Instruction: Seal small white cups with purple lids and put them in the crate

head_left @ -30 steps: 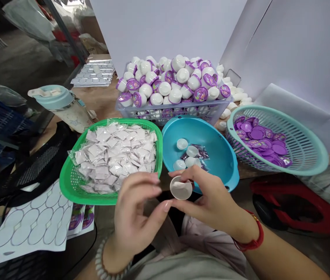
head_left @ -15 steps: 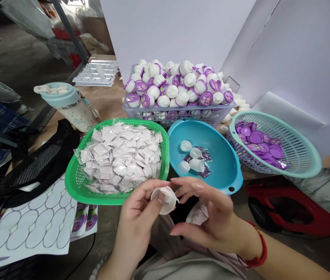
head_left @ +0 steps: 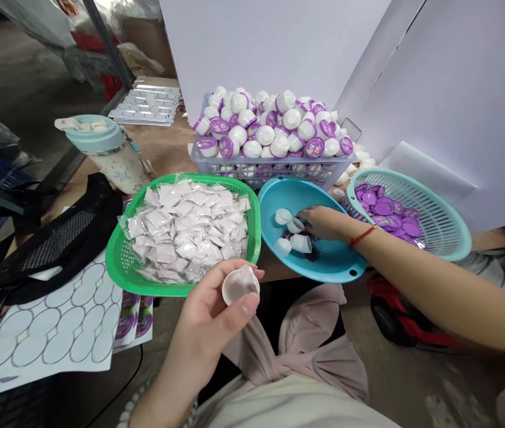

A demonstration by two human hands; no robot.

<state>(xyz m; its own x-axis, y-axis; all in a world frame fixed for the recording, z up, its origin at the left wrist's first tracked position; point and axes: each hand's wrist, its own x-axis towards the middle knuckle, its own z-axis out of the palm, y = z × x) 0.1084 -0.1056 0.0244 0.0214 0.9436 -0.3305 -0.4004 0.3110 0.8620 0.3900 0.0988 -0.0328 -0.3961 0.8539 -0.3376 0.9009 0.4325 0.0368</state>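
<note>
We sit at a brown tabletop (head_left: 163, 145) over a grey concrete floor (head_left: 24, 77), with a smooth white board (head_left: 270, 41) rising at 12 o'clock. There, a lilac plastic basket (head_left: 270, 171) is heaped with round white cups with purple labels. At 10 o'clock stands a pale teal-capped bottle (head_left: 109, 157), and at 9 o'clock lies a black mesh bag (head_left: 65, 249). Printed sheets with oval outlines (head_left: 51, 339) fan out at 8 o'clock.

A green slotted basket (head_left: 121, 261) at 11 o'clock holds glossy white sachets (head_left: 185, 232). At 2 o'clock, a teal strainer (head_left: 439, 249) cradles flat purple lids (head_left: 386, 208).

Our left hand (head_left: 207, 315) is curled narrowly at 7 o'clock, holding a smooth white plastic cup (head_left: 241, 284) against the fingers, just above the green basket's rim. Our right hand (head_left: 323, 223) reaches into a shallow teal bowl (head_left: 336, 264) at 1 o'clock, beside small white cups (head_left: 290, 229) and dark foil sachets (head_left: 297, 241); we cannot tell whether it holds anything.
</note>
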